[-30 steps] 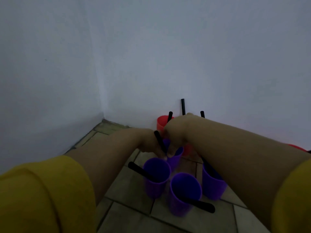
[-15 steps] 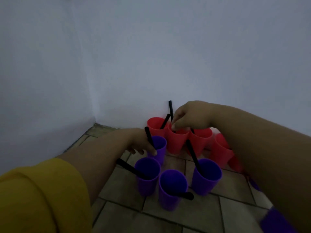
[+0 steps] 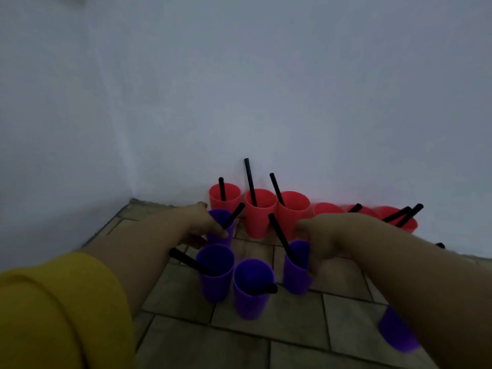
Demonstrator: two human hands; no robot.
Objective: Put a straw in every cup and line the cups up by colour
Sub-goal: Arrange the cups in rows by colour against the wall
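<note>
Right hand (image 3: 327,235) dropped to blurred cup (image 3: 295,275), grip hidden; left hand (image 3: 197,225) holds rear cup (image 3: 218,217).

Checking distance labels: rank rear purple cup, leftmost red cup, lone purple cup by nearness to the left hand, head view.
1. rear purple cup: gripped by the left hand.
2. leftmost red cup: just behind, by wall.
3. lone purple cup: far lower right.

1 head-worn view, close, looks forward and down at the tiled floor (image 3: 292,328) meeting white walls (image 3: 292,89).
</note>
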